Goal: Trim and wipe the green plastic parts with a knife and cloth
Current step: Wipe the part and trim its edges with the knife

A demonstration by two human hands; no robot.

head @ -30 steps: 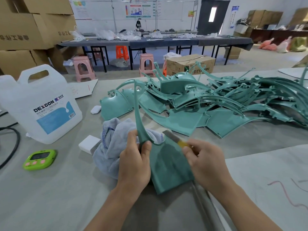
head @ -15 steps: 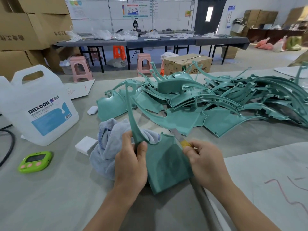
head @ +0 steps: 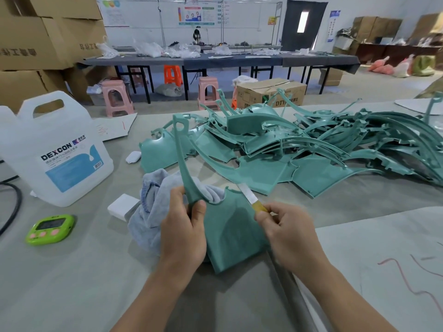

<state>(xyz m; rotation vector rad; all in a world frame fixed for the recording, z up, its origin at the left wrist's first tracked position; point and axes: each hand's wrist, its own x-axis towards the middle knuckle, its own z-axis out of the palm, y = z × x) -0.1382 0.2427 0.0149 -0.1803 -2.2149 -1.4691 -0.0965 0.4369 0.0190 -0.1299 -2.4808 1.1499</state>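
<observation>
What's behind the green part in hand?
A bunched blue-grey cloth lies behind the green part, showing left of it and above its top edge. The part and the left hand cover the rest of the cloth and the table beneath.

Grey desk (head: 72,283) is carrying everything. White jug (head: 55,149) with a blue label is standing at far left, and a black cable (head: 12,209) is curving just beside it. Green timer (head: 50,228) is lying in front of the jug. Small white block (head: 122,207) is sitting just beside a bunched blue-grey cloth (head: 153,212). Small white oval item (head: 133,156) is lying behind the cloth. Pile of green plastic parts (head: 299,152) is spreading from the middle to the right edge. Cardboard sheet (head: 115,127) is lying at the far edge. Pale sheet (head: 383,259) with red scribbles is covering the near right, and a metal bar (head: 294,295) is running along its left edge.
</observation>
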